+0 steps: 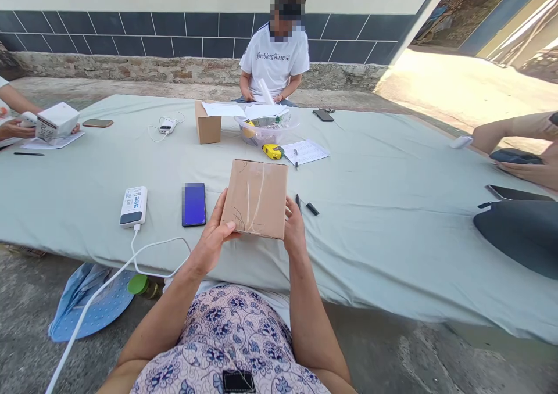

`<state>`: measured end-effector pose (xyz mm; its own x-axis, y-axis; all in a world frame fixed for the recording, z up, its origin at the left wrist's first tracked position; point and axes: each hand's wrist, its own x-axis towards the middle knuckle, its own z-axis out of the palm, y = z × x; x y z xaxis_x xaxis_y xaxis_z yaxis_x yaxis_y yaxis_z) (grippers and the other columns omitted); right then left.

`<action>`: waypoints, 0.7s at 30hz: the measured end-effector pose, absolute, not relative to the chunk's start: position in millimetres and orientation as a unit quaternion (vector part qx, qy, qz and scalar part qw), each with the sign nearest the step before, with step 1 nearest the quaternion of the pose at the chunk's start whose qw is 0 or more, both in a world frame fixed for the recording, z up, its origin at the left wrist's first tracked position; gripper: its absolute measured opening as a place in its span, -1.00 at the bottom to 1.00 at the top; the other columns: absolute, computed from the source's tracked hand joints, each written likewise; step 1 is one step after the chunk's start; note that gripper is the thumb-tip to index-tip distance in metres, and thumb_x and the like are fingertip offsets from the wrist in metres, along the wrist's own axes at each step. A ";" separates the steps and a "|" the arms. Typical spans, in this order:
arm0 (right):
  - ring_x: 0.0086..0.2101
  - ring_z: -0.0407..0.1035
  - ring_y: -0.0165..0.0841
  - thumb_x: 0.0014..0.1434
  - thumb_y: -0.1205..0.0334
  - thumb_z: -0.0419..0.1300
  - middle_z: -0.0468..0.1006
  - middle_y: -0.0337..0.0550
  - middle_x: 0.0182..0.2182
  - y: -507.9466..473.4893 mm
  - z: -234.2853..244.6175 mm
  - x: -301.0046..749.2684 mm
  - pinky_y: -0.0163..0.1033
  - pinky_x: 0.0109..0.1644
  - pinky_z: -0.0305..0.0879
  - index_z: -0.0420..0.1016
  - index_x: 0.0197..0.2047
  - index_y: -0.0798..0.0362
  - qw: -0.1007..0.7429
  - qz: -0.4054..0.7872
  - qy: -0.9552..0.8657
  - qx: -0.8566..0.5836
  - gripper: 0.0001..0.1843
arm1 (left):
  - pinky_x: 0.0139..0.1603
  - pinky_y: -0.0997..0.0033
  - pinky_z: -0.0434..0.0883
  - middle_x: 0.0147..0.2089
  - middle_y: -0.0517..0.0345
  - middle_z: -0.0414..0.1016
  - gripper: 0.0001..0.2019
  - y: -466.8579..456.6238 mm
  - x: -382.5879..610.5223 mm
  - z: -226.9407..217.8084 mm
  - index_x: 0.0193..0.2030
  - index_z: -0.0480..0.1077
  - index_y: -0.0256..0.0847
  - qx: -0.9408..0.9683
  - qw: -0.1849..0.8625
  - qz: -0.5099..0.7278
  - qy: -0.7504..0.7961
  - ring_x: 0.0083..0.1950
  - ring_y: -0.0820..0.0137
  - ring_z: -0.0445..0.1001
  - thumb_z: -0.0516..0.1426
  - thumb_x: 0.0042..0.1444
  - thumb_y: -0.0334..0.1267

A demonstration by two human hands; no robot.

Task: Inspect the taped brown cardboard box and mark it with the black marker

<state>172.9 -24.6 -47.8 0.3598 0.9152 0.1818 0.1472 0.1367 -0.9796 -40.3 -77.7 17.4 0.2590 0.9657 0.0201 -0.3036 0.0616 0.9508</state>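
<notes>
I hold a flat brown cardboard box [256, 197] with clear tape across its top, lifted a little above the pale green cloth [370, 208]. My left hand [213, 237] grips its near left corner, thumb lying on top. My right hand [294, 228] clasps the near right edge, fingers partly hidden behind the box. A blue-screened phone [194, 204] lies just left of the box. A black pen and its cap [307, 206] lie just right of it.
A white power bank [133, 206] with a white cable lies at the left. Farther off are a small brown box [207, 125], a clear bowl [267, 129], a yellow tape measure [272, 151] and papers. A person sits opposite; other people's hands work at both sides.
</notes>
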 end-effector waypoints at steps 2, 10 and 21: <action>-0.16 0.52 -0.21 0.03 -0.23 0.36 0.59 0.02 0.06 -28.4 -38.9 171.0 -0.06 -0.15 0.54 0.44 0.21 -0.05 0.592 0.347 -0.444 -0.576 -0.25 | 0.36 -0.06 0.39 0.61 0.13 0.05 -0.12 -74.9 -39.1 13.4 0.58 -0.07 0.13 0.487 0.618 0.501 0.362 0.52 -0.02 0.17 0.18 0.16 -0.03; 0.16 0.49 -0.07 0.19 -0.55 0.00 0.49 0.08 0.26 -67.7 12.5 164.4 -0.01 0.04 0.56 0.23 0.37 -0.10 0.556 0.432 -0.513 -0.492 -0.09 | 0.57 -0.07 0.12 0.63 0.15 -0.03 -0.17 -67.1 -40.6 0.6 0.60 -0.14 0.08 0.552 0.548 0.509 0.369 0.60 0.05 0.04 0.13 0.27 0.00; 0.41 0.15 0.06 0.16 -0.30 0.31 0.19 0.08 0.47 -86.4 36.6 142.9 0.28 0.41 0.24 -0.13 0.58 -0.12 0.464 0.252 -0.633 -0.566 0.12 | 0.51 0.06 0.28 0.64 0.00 -0.07 -0.08 -77.1 -31.5 15.0 0.61 -0.24 0.02 0.573 0.517 0.513 0.377 0.55 0.10 0.19 0.21 0.27 0.02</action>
<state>142.9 -86.4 36.6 0.0719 0.9504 0.3027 0.4829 0.2324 -0.8443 -31.5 -77.1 15.0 0.1904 0.9616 0.1975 -0.0987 -0.1814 0.9784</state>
